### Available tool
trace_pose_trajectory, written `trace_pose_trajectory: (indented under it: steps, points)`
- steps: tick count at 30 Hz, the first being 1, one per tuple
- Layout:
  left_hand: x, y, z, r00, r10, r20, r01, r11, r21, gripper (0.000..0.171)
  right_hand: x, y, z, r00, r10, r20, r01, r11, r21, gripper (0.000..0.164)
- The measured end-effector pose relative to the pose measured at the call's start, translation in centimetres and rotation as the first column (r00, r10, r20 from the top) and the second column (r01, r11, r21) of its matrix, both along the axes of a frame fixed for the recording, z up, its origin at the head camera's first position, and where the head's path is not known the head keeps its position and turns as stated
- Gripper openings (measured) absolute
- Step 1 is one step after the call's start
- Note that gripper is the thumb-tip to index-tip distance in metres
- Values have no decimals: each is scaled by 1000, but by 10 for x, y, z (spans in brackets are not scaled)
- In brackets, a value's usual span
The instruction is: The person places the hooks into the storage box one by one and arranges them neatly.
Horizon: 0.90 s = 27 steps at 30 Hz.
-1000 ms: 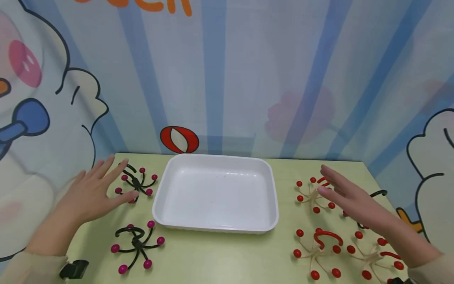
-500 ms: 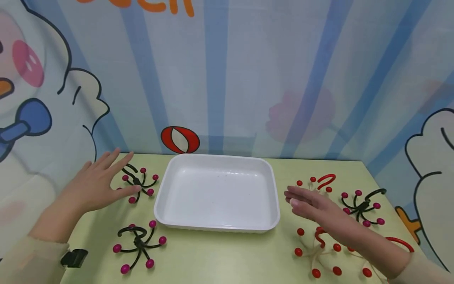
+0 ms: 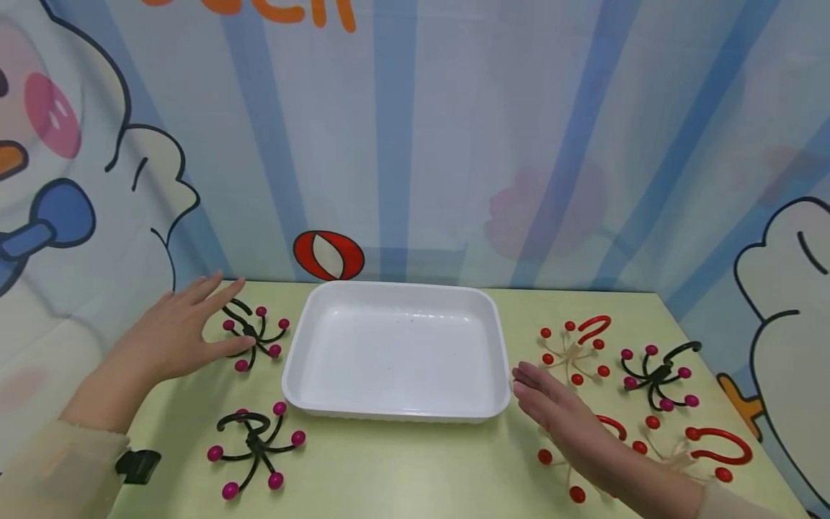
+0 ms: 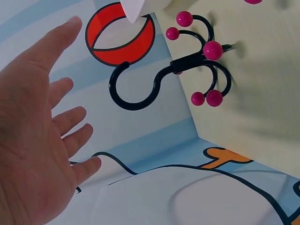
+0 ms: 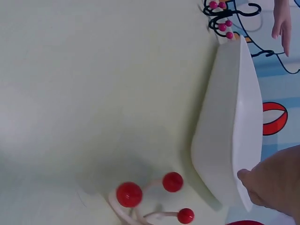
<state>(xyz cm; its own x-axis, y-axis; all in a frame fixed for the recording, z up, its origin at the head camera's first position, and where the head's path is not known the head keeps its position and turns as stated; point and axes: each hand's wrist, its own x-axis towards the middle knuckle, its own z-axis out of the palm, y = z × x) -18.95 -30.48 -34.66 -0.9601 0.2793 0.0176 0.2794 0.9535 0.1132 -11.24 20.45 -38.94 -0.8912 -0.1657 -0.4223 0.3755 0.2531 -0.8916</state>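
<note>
In the head view, my left hand (image 3: 171, 339) hovers with spread fingers at the left edge of a black claw-shaped massager (image 3: 249, 331) with pink ball tips and a hooked handle. The left wrist view has that hand apart from the massager (image 4: 190, 61). A second black claw massager (image 3: 253, 441) lies nearer on the left. My right hand (image 3: 577, 432), fingers straight and together, is by the right side of a white rectangular tray (image 3: 395, 417); whether it touches the rim I cannot tell. Its forearm partly hides a cream claw massager (image 3: 577, 494) with red ball tips.
Another cream claw massager (image 3: 572, 351) lies behind my right hand. A black one (image 3: 660, 373) and a cream one with a red hook (image 3: 723, 445) lie farther right. A printed curtain (image 3: 441, 144) rises along the table's (image 3: 402, 468) back edge.
My right hand has moved left and nearer, from over the right-hand massagers to beside the tray, uncovering the back cream and black massagers. My left hand has barely shifted.
</note>
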Motion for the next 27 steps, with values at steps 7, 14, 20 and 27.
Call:
trace_pose_trajectory:
  steps: [7,14,20,27]
  points:
    - [-4,-6,-6,1000,-13,-18,13,1000,0,100,-1,-3,-16,998,-47,45,48,998,-33,92]
    - [-9,-8,-11,1000,3,-2,-3,1000,11,100,-5,-4,-31,994,-88,68,93,993,-67,67]
    - [-17,-6,-12,998,39,40,-40,999,16,99,-8,-4,-43,991,-88,97,95,993,-71,62]
    - [-26,-10,-20,998,52,24,-52,998,35,81,-10,-6,-50,987,-103,121,110,992,-57,57]
